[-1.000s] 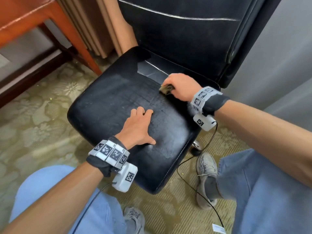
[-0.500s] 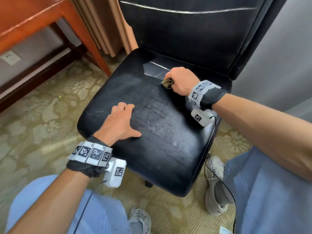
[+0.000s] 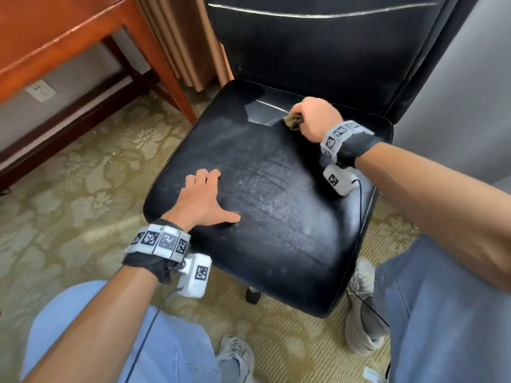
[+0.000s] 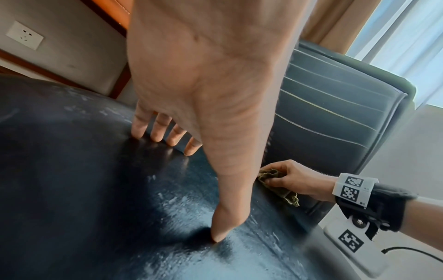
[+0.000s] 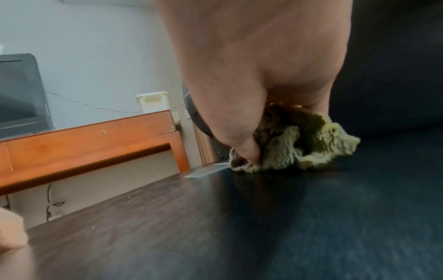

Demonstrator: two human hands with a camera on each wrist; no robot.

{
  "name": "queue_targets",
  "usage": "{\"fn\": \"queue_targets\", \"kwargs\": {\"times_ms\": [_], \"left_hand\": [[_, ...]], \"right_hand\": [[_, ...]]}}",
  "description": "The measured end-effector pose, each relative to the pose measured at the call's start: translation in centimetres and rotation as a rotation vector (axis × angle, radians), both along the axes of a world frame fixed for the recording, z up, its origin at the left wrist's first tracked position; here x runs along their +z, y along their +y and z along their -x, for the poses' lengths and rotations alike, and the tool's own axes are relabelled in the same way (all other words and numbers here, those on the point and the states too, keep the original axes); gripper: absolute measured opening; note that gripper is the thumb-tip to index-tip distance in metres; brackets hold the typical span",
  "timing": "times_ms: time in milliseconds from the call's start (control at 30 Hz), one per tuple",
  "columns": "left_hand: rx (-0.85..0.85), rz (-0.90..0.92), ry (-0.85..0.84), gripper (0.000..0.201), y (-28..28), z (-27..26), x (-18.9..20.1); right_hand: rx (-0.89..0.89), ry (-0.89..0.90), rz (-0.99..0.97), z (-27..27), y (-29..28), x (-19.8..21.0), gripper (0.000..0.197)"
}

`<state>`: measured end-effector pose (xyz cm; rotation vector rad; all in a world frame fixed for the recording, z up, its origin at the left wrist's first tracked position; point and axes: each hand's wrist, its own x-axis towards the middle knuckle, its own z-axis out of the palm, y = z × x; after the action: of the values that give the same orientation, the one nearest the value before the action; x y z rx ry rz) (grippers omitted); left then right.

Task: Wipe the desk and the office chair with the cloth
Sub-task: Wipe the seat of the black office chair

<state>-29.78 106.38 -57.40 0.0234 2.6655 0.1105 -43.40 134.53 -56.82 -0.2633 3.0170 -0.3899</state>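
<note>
The black office chair [image 3: 276,217] fills the middle of the room, its backrest [image 3: 331,51] rising just beyond the gripping hand and its worn seat carrying both hands. The wooden desk [image 3: 55,37] stands well apart from the grip, off to its left; its state of cleaning cannot be judged from here.

The left hand [image 3: 203,201] lies flat on the seat, nearer the front edge than the grip, fingers straight and spread, thumb out, holding nothing. It probably braces the chair so the castor base does not roll under the wiping pressure.

The right hand [image 3: 318,118] is closed round a bunched olive-green cloth [image 5: 294,144], thumb and curled fingers pinching it into a wad. The cloth touches the seat near the rear, just short of the backrest, beside a pale patch [image 3: 261,113] on the leather. Bunching likely concentrates pressure on a small contact area.
</note>
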Motion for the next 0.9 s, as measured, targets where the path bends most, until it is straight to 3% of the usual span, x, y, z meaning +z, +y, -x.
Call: {"fn": "queue_targets", "kwargs": {"times_ms": [200,333,500,733,900], "left_hand": [[-0.029,0.001,0.024,0.118,0.1,-0.8,-0.4],[-0.048,0.002,0.03,0.121,0.6,-1.4,-0.3],[-0.055,0.003,0.027,0.122,1.4,-2.6,-0.3],[-0.082,-0.022,0.03,0.114,3.1,-4.2,0.3],[-0.103,-0.034,-0.022,0.095,4.2,-4.7,1.0]], "right_hand": [[-0.057,-0.03,-0.053,-0.3,-0.5,0.3,0.017],[0.061,-0.066,-0.085,-1.4,-2.2,1.2,0.023],[0.251,-0.119,-0.12,-5.6,-4.8,1.9,0.012],[0.468,-0.176,-0.162,-9.8,-5.3,0.9,0.034],[0.512,-0.228,-0.123,-10.1,-4.0,0.9,0.049]]}}
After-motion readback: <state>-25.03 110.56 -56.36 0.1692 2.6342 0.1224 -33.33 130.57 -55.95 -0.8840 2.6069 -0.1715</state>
